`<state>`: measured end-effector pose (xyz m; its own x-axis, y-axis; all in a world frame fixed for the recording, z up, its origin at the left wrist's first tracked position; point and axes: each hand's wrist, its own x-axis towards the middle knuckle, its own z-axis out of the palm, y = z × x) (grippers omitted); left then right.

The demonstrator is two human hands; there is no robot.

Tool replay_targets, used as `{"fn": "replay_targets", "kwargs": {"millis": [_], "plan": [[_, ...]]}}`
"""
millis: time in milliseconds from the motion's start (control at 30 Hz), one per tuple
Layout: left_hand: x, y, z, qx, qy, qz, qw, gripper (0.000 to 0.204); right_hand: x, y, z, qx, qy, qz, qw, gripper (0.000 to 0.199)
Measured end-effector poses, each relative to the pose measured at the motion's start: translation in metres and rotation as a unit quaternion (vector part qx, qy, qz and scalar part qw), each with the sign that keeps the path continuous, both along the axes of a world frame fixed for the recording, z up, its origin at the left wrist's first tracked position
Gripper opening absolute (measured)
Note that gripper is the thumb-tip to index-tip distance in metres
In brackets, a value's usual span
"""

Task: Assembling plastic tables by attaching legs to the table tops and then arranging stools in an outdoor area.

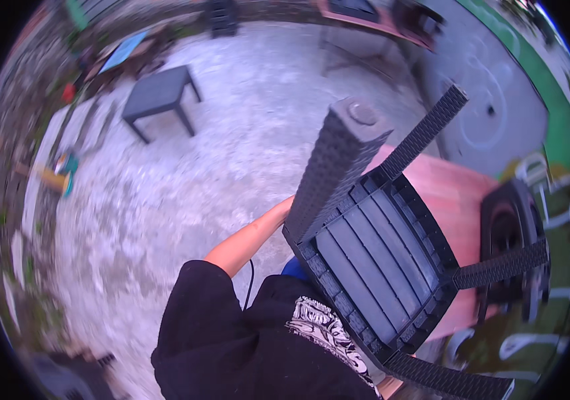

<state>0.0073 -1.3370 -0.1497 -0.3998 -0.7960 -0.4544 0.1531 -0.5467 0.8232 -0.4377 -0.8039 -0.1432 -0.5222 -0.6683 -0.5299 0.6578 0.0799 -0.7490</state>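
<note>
A small black plastic table (pixel 375 250) with woven-pattern legs is held up tilted in front of my body, its ribbed underside facing me. One leg points up toward the view, and the others stick out to the right. My left arm reaches to its left edge, where my left hand (pixel 289 205) grips it; the fingers are hidden behind the leg and frame. Low in the view, a sliver of my right hand (pixel 389 387) shows at the table's near edge, holding it, with most of the hand covered.
A similar dark table (pixel 158 93) stands upright on the concrete floor (pixel 251 127) at the far left. To the right are a reddish wooden tabletop (pixel 455 193) and a black plastic chair-like piece (pixel 511 233). Another wooden table (pixel 371 20) stands at the back near a painted wall (pixel 491 87).
</note>
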Motion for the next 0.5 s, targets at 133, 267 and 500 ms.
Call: {"fn": "replay_targets", "kwargs": {"millis": [133,267,500], "plan": [[0.063,0.101,0.01,0.009,0.054,0.096,0.994,0.023,-0.027,-0.009,-0.025,-0.034,0.031,0.134,0.99,0.04],[0.047,0.153,-0.002,-0.04,0.137,0.098,0.985,0.025,-0.054,-0.025,-0.063,-0.121,0.095,0.18,0.971,0.039],[0.101,0.265,0.021,-0.119,0.242,0.045,0.962,0.028,-0.021,-0.051,-0.035,-0.261,0.188,0.213,0.923,0.038]]}}
